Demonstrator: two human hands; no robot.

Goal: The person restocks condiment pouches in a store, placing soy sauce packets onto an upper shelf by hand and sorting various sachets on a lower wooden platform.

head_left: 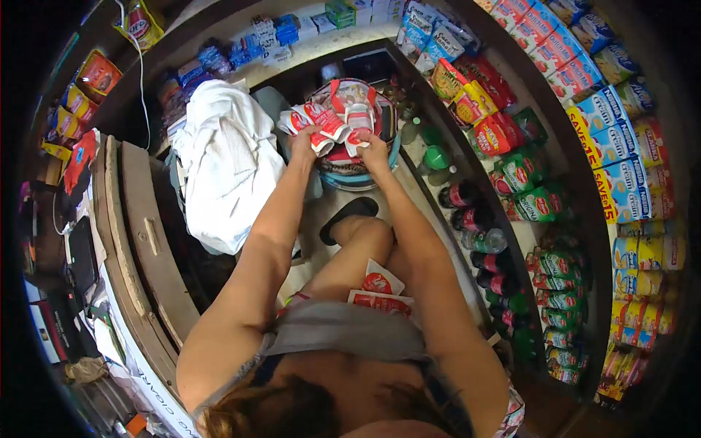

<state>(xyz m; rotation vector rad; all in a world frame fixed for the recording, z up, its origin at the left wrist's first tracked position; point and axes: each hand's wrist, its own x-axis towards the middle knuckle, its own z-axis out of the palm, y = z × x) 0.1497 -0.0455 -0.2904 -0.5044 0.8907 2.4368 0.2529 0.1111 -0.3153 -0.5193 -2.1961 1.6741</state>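
Red-and-white packets (315, 117) poke out on the far side of the left hand (304, 143) and right hand (375, 155), pinched in their fingers.

Light: moderate, indoor. White cloth (230, 164), ten o'clock: brightest patch I see. Shelf edge (597, 252), three o'clock: bowed. Corners: black.

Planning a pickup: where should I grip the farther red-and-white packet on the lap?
Pinch the farther packet by its far corner, probably from the far side: that corner points away, uncovered, while the near edge meets a second packet.
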